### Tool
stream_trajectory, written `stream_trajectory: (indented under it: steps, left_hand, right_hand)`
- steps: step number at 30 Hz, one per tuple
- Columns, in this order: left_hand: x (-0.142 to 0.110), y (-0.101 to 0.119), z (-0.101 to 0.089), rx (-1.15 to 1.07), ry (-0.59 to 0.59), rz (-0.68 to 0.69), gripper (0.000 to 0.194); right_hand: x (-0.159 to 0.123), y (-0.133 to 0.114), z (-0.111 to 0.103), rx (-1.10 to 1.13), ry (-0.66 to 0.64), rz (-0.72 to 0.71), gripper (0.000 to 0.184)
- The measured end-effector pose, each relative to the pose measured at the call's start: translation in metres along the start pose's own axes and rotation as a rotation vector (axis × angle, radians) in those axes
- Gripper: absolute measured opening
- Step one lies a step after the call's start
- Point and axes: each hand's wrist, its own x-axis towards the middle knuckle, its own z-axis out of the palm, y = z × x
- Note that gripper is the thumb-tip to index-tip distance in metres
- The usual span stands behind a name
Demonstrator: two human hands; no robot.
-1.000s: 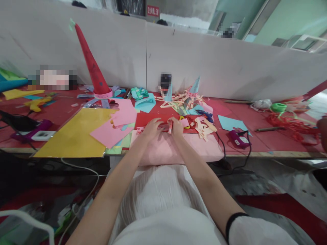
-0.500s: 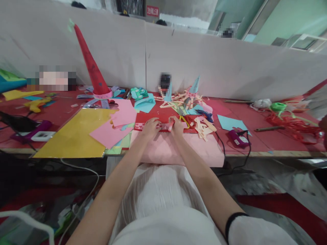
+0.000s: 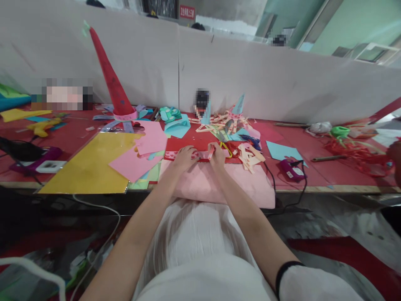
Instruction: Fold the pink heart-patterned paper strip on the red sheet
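Note:
A pink patterned paper strip [image 3: 170,155] lies along a red sheet [image 3: 194,144] in front of me. My left hand [image 3: 187,156] rests on the strip with its fingers laid down over it. Just to the right, my right hand [image 3: 217,154] is closed around a raised or folded pink end [image 3: 211,151] of the strip; part of it is hidden by the fingers. Under both wrists spreads a larger pale pink sheet [image 3: 219,188] that hangs over the table edge. Yellow-handled scissors [image 3: 226,149] lie right beside my right hand.
A tall red paper cone [image 3: 112,83] stands at the back left, with blue cones [image 3: 239,104] at the back. Yellow sheets [image 3: 90,167] and pink sheets [image 3: 153,138] lie left. Cream paper cutouts [image 3: 250,154] and a purple corded device [image 3: 293,170] are to the right.
Both hands stay nearly in place. The right hand's pinched pink end has shifted very slightly; the whole view has moved a little.

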Motion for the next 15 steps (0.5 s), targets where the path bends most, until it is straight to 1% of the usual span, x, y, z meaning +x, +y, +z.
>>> stream_trajectory:
  steps: [3, 5, 6, 8, 11, 12, 15]
  left_hand:
    - [0.001, -0.001, 0.001, 0.001, -0.013, 0.015, 0.034]
    - [0.001, -0.001, 0.001, -0.006, -0.013, 0.019, 0.034]
    - [0.001, -0.001, 0.001, -0.011, -0.008, 0.018, 0.034]
    - [0.0, 0.0, 0.0, -0.019, 0.005, 0.012, 0.031]
    - [-0.001, 0.002, -0.002, -0.023, 0.014, -0.002, 0.029]
    - [-0.001, 0.003, -0.003, -0.024, 0.012, -0.003, 0.029]
    - [-0.002, 0.004, -0.005, -0.025, -0.001, -0.012, 0.032]
  right_hand:
    - [-0.001, -0.006, -0.003, 0.074, 0.161, -0.094, 0.042]
    - [-0.002, -0.011, -0.005, 0.117, 0.188, -0.127, 0.047]
    - [-0.002, -0.012, -0.004, 0.13, 0.179, -0.114, 0.049]
    - [0.0, -0.014, -0.003, 0.17, 0.097, -0.032, 0.052]
    - [0.003, -0.01, 0.002, 0.301, -0.094, 0.145, 0.058]
    - [0.004, -0.008, 0.004, 0.349, -0.119, 0.185, 0.059]
    - [0.006, -0.003, 0.008, 0.425, -0.18, 0.197, 0.054]
